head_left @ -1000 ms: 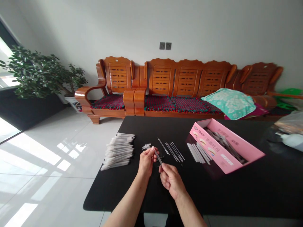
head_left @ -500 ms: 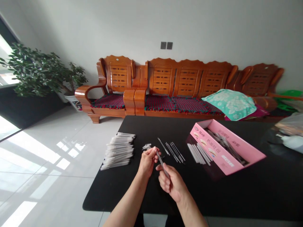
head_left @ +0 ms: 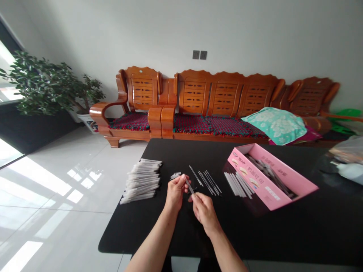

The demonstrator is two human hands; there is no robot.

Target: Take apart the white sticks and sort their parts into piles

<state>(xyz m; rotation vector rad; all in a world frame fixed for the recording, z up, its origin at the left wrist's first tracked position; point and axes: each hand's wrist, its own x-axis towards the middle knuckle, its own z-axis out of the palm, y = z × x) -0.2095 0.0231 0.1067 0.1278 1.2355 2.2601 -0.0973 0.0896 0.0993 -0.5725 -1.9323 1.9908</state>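
Between my two hands a slim grey pen (head_left: 190, 186) is held at a slant above the table. My left hand (head_left: 175, 192) pinches its far end, and my right hand (head_left: 204, 210) grips the near end with fingers closed round it. Just beyond my left hand lie small whitish pieces (head_left: 175, 175), partly hidden by it. Several thin pen refills (head_left: 210, 183) rest to the right of them. Farther right, several pale pen barrels (head_left: 239, 184) lie side by side. A stack of translucent white pens (head_left: 143, 180) is at the table's left.
A pink box (head_left: 255, 175) containing dark, slender sticks stands at the right of the black table (head_left: 255, 234). Plastic bags (head_left: 348, 151) sit at the far right edge. Behind the table is a wooden sofa (head_left: 224, 94) with a turquoise pillow (head_left: 278, 124).
My right hand has moved up along the pen, closer to my left hand, and its grip is now nearer the middle. The left hand has hardly moved.
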